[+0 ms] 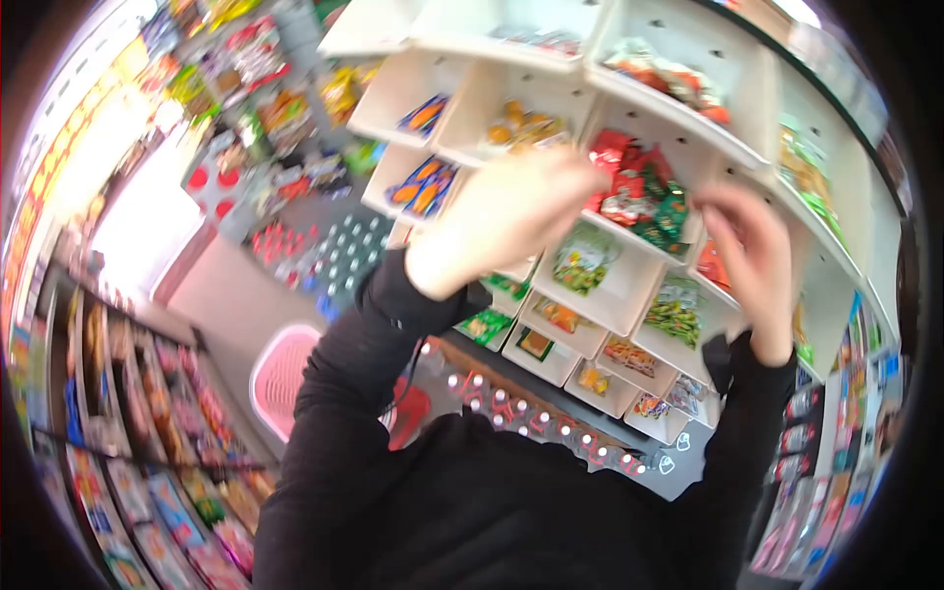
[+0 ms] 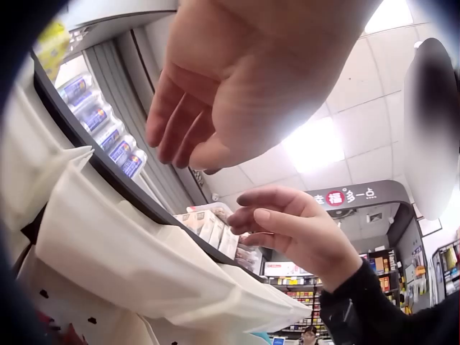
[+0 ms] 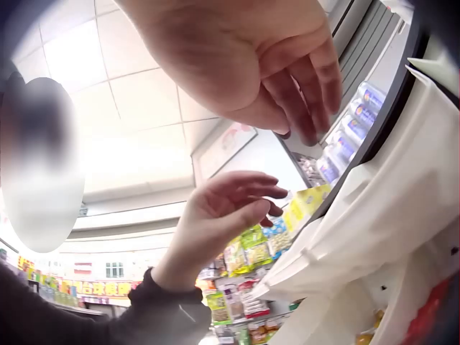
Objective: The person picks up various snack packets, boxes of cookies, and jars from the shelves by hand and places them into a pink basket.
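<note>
My left hand (image 1: 516, 206), blurred in the head view, is raised in front of the white shelf bins with nothing in it. Its fingers bend loosely, as the right wrist view shows. Level with it, my right hand (image 1: 755, 246) hangs over the bins, also holding nothing, its fingers slightly bent and spread. Between the two hands lies a bin of red packets (image 1: 615, 167) and dark green packets (image 1: 664, 221). Yellow-wrapped snacks (image 1: 526, 128) sit in the bin just beyond my left hand. Orange-red packets (image 1: 713, 265) are partly hidden by my right hand.
Lower bins hold green packets (image 1: 582, 265) and other snacks. A row of bottles with white caps (image 1: 536, 418) stands beneath the rack. To the left are a pink basket (image 1: 280, 379) and a shelf of packaged goods (image 1: 147, 393). Bottles (image 2: 100, 122) line the rack's top.
</note>
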